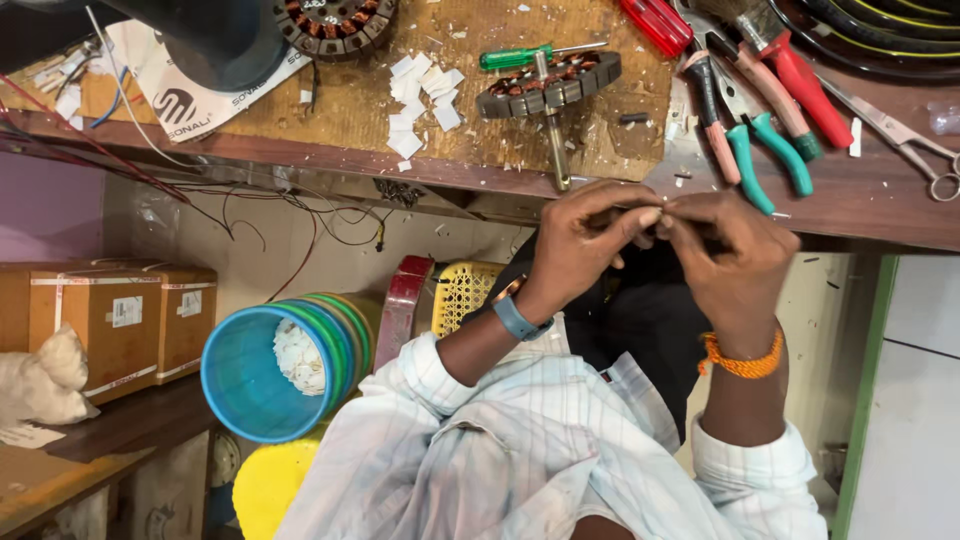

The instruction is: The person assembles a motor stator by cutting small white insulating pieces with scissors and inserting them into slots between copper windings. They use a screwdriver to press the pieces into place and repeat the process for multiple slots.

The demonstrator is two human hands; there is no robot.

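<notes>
Striped shirt sleeve (520, 440) nearest camera. Left hand (580, 240) and right hand (735, 255) meet fingertip to fingertip just below bench (860, 200) edge, pinched together on small item, too small to identify. Wrists bent inward, forearms raised. Risk: item slips, drops below bench. Stator (548, 85) on bench above hands; pliers (740, 130) beside it.

A small pale piece (655, 215), mostly hidden, sits pinched between both hands' fingertips.
</notes>
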